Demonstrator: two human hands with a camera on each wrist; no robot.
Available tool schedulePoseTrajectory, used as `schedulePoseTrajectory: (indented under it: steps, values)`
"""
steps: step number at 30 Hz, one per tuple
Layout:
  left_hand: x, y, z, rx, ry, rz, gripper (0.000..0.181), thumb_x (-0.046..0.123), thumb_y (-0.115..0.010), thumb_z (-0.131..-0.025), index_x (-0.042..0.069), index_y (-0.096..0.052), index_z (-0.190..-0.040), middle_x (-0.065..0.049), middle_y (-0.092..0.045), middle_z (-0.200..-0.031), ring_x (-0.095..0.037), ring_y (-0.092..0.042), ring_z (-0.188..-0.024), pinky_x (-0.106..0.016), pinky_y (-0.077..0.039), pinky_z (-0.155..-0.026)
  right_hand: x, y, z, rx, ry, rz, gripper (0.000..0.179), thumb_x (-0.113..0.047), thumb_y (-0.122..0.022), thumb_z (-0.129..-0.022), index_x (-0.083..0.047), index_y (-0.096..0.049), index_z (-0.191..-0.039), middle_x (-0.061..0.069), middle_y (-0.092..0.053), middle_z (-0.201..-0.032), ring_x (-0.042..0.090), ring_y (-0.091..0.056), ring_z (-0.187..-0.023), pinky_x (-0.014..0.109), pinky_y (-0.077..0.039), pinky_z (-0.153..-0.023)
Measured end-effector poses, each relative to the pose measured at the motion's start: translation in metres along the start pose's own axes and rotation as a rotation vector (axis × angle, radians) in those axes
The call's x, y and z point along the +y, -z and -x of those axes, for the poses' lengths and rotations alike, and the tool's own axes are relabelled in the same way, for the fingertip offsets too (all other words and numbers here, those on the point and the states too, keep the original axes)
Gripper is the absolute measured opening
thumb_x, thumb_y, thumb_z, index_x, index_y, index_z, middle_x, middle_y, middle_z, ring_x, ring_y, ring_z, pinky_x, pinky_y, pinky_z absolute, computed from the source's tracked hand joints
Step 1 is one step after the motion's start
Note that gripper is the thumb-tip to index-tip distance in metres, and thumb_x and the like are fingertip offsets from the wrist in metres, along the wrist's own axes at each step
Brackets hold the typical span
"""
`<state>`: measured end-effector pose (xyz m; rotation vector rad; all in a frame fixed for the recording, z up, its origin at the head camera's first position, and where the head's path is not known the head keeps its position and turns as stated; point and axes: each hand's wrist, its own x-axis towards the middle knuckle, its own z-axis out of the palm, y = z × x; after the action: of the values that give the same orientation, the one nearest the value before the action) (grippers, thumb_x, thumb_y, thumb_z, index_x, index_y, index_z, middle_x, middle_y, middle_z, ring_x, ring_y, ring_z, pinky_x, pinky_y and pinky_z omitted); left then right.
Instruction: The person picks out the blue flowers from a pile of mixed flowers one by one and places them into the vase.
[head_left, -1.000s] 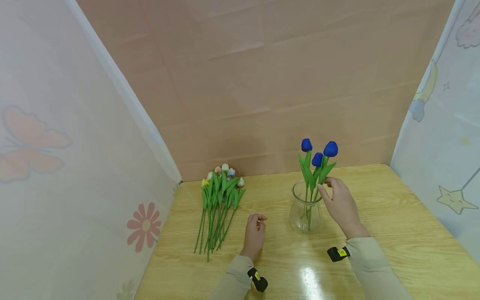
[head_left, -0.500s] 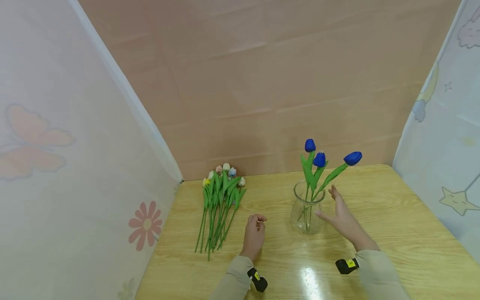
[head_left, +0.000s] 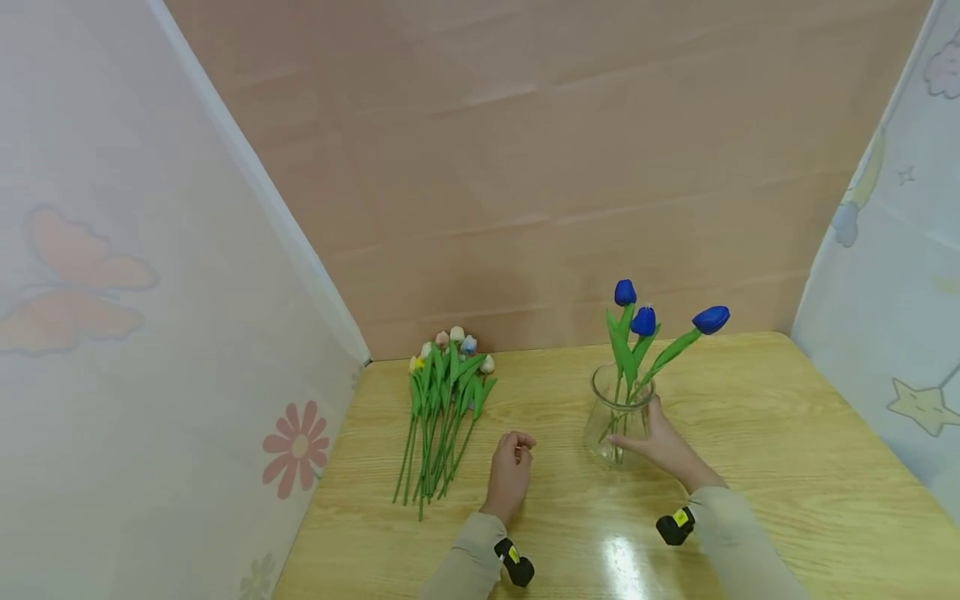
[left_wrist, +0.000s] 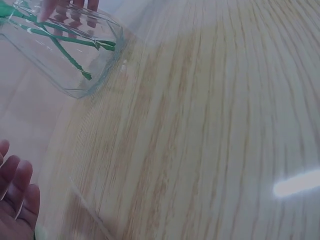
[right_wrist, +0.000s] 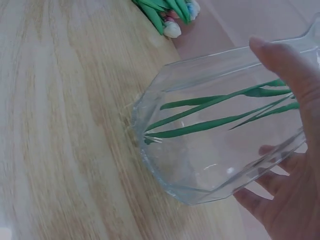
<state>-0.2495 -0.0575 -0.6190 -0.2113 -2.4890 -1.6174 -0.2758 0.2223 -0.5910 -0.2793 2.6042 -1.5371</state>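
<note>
A clear glass vase (head_left: pixel 597 429) stands upright on the wooden table, with several green stems inside. Three blue tulips (head_left: pixel 643 322) rise from it, and the rightmost tulip (head_left: pixel 711 320) leans out over the rim to the right. My right hand (head_left: pixel 666 454) holds the vase from its right side. In the right wrist view, the thumb (right_wrist: pixel 282 62) lies along one side of the glass and the fingers (right_wrist: pixel 267 182) are against the other. Left of the vase, my left hand (head_left: pixel 510 477) rests near the table with loosely bent fingers, holding nothing.
A bunch of artificial tulips (head_left: pixel 450 392) in white, pink, yellow and pale blue lies on the left part of the wooden table (head_left: pixel 555 533). A brown backdrop (head_left: pixel 525 208) closes off the back, with patterned cloth (head_left: pixel 187 333) along both sides.
My right hand let go of a blue tulip stem, which tipped over to the right. The hand then moved down and left onto the vase. My left hand stayed in place.
</note>
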Motion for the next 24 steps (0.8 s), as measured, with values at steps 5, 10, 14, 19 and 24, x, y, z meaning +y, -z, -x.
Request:
schedulePoseTrajectory:
  steps: [5, 10, 14, 19, 24]
  values:
    - [-0.002, 0.001, -0.001, 0.002, 0.02, -0.002, 0.017, 0.002, -0.046, -0.1, 0.002, -0.062, -0.103, -0.001, -0.057, -0.098, -0.007, -0.05, -0.079, -0.02, -0.044, -0.066, 0.003, -0.004, -0.004, 0.026, 0.063, -0.017, 0.116, -0.037, -0.073, -0.086, -0.027, 0.024, -0.151, 0.025, 0.013, -0.158, 0.054, 0.003, -0.141, 0.074, -0.008, -0.105]
    - [-0.005, 0.001, -0.003, 0.007, 0.023, 0.006, 0.018, 0.001, -0.045, -0.099, 0.002, -0.063, -0.102, 0.0, -0.057, -0.097, -0.007, -0.05, -0.078, -0.02, -0.046, -0.067, -0.001, -0.016, -0.013, 0.038, 0.119, -0.032, 0.115, -0.037, -0.073, -0.086, -0.033, 0.021, -0.151, 0.021, 0.012, -0.16, 0.051, 0.004, -0.143, 0.073, -0.007, -0.106]
    - [-0.008, 0.0, -0.002, 0.011, 0.028, 0.027, 0.018, 0.0, -0.045, -0.099, 0.002, -0.063, -0.102, -0.002, -0.059, -0.099, -0.007, -0.051, -0.078, -0.02, -0.048, -0.068, -0.007, -0.029, -0.021, 0.024, 0.124, -0.038, 0.115, -0.037, -0.073, -0.086, -0.03, 0.02, -0.152, 0.02, 0.011, -0.16, 0.048, 0.003, -0.145, 0.07, -0.008, -0.108]
    - [-0.011, 0.0, -0.001, 0.012, 0.035, 0.042, 0.018, 0.001, -0.044, -0.1, 0.002, -0.063, -0.102, -0.002, -0.06, -0.103, -0.008, -0.052, -0.08, -0.021, -0.048, -0.067, -0.018, -0.044, -0.029, 0.008, 0.117, -0.054, 0.113, -0.036, -0.074, -0.085, -0.027, 0.015, -0.154, 0.019, 0.005, -0.161, 0.045, -0.001, -0.146, 0.067, -0.01, -0.111]
    - [-0.012, 0.001, -0.001, 0.018, 0.045, 0.054, 0.018, 0.001, -0.044, -0.1, 0.002, -0.062, -0.103, -0.002, -0.059, -0.103, -0.009, -0.052, -0.08, -0.021, -0.047, -0.066, -0.027, -0.054, -0.037, 0.018, 0.135, -0.049, 0.113, -0.039, -0.076, -0.083, -0.016, 0.008, -0.156, 0.019, 0.0, -0.161, 0.043, -0.005, -0.147, 0.063, -0.013, -0.113]
